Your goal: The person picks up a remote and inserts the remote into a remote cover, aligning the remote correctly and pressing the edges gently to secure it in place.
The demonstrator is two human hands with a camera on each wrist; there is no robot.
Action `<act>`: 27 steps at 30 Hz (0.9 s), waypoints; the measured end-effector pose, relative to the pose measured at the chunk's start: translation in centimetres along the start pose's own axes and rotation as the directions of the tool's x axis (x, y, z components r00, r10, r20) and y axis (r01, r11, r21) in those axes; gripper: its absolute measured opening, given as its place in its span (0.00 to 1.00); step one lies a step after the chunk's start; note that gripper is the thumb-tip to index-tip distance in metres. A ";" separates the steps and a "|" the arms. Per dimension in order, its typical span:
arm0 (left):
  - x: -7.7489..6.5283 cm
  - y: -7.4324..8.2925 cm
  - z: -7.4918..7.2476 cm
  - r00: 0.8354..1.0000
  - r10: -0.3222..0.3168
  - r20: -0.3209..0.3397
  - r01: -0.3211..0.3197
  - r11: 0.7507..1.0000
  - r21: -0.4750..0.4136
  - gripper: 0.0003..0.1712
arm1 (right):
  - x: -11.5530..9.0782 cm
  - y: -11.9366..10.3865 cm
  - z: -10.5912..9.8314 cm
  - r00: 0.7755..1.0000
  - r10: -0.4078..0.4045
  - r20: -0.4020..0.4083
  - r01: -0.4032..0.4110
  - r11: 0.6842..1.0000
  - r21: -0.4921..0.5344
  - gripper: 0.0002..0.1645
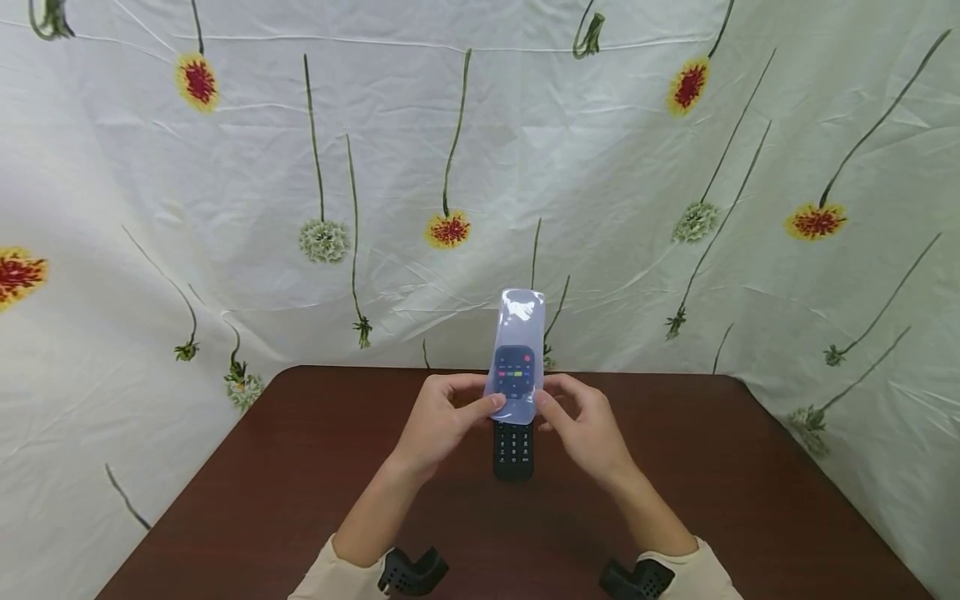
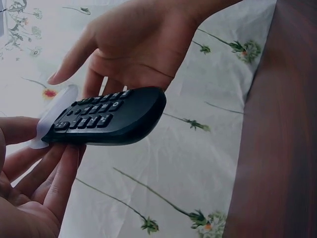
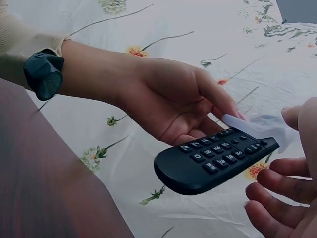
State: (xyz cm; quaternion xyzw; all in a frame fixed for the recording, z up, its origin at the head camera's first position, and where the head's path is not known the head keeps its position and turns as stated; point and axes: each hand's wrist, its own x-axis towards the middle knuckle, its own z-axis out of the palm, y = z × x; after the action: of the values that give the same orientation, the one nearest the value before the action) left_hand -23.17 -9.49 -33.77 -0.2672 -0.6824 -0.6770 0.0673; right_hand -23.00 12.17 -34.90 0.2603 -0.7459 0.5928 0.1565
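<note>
A black remote control (image 1: 513,454) is partly inside a translucent, bluish-white protective cover (image 1: 520,312). Its lower, numbered end sticks out of the cover's near opening; the upper buttons show through the film. My left hand (image 1: 438,421) pinches the left rim of the cover, thumb in front, its fingers (image 2: 64,168) under the remote control. On the other side is my right hand (image 1: 588,421), thumb beside the cover's right rim. In the right wrist view, that right hand (image 3: 292,193) has its fingers loosely bent and spread near the remote control's edge.
A dark brown table (image 1: 360,500) lies beneath both hands. White cloth (image 1: 375,167) printed with flowers hangs behind and around it. Black wrist devices (image 1: 412,573) sit over the cream sleeves (image 1: 348,575).
</note>
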 end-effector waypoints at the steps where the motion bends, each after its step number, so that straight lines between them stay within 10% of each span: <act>1: 0.0 0.0 0.0 1.000 0.012 -0.001 -0.012 1.000 0.015 0.14 | 0.0 0.0 0.1 1.000 0.011 0.021 -0.010 1.000 -0.008 0.15; 12: -0.3 0.1 0.3 0.990 0.135 -0.034 -0.122 0.959 0.255 0.13 | -0.2 -0.1 0.6 0.998 0.005 0.069 -0.005 1.000 -0.004 0.16; 27: -0.1 -0.1 0.3 0.972 0.203 -0.120 -0.171 0.957 0.233 0.13 | -0.2 -0.2 0.3 0.979 0.073 0.188 -0.059 0.995 -0.079 0.18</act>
State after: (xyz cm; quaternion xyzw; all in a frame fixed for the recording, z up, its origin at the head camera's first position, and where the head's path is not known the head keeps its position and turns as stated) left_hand -23.02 -9.24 -33.91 -0.2723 -0.7185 -0.6049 0.2089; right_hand -22.69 11.86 -34.87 0.2849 -0.7869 0.5424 0.0740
